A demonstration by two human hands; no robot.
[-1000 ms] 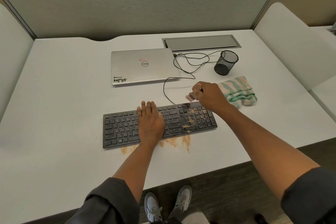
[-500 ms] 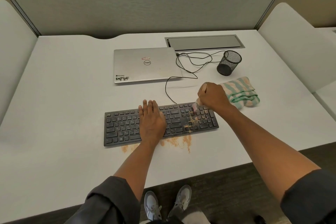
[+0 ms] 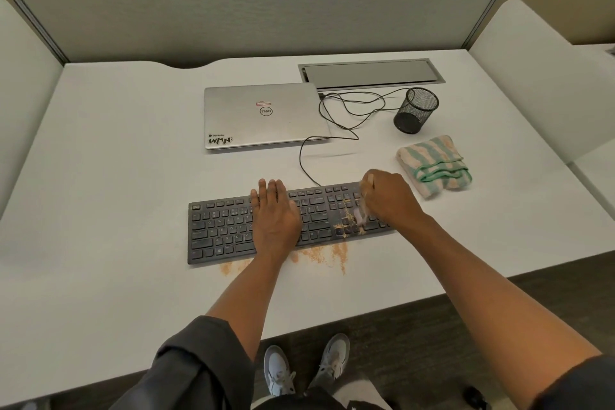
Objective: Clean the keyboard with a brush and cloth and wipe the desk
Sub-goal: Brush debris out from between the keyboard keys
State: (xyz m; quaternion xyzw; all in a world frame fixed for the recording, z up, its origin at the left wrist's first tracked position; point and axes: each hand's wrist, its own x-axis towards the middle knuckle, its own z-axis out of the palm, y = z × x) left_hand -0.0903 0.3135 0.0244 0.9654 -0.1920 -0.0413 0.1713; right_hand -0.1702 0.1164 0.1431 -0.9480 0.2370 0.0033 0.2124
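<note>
A black keyboard (image 3: 226,230) lies on the white desk (image 3: 116,196). My left hand (image 3: 274,213) rests flat on its middle keys, fingers straight. My right hand (image 3: 389,196) grips a small brush (image 3: 361,213) with a wooden handle; its bristles are blurred over the right-hand keys. Orange-brown crumbs (image 3: 346,221) lie on those keys, and more crumbs (image 3: 327,255) are strewn on the desk along the keyboard's front edge. A folded green-and-cream striped cloth (image 3: 434,165) lies on the desk to the right of my right hand.
A shut silver laptop (image 3: 263,116) sits behind the keyboard, with a black cable (image 3: 332,123) looping from it. A black mesh pen cup (image 3: 416,110) stands behind the cloth. A metal cable hatch (image 3: 371,71) is set into the desk's back. Grey partitions enclose the desk.
My right hand has moved the brush from the keyboard's back edge forward onto the right-hand keys. My left hand has stayed on the keyboard.
</note>
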